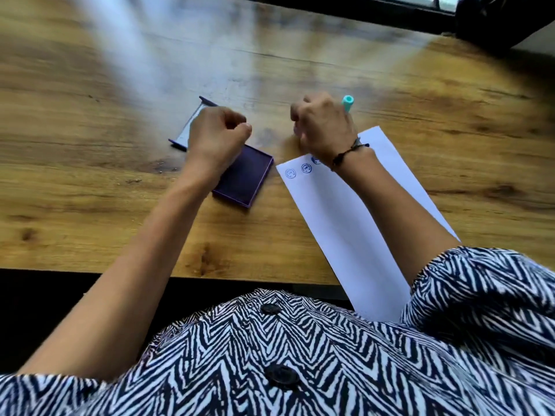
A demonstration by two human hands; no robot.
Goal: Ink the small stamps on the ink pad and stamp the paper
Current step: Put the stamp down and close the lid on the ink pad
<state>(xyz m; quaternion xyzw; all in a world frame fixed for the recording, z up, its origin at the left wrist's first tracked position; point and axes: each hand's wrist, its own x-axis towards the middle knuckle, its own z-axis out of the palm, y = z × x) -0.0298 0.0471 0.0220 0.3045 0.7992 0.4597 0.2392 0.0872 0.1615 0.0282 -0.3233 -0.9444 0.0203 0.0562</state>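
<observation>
A purple ink pad (244, 180) lies open at the table's middle, its lid (192, 124) flipped back behind it. My left hand (216, 132) hovers over the pad's far end with fingers curled; whether it holds anything is hidden. Right of the pad lies a long white paper (345, 211) with three round blue stamp marks (306, 168) along its top edge, the third partly under my wrist. My right hand (326, 123) is closed above the paper's top edge. A teal cylindrical stamp (347, 103) sticks up just behind it, apparently held.
The wooden table (120, 175) runs to a near edge just in front of my body. A dark object (492, 22) sits at the far right corner by the window ledge.
</observation>
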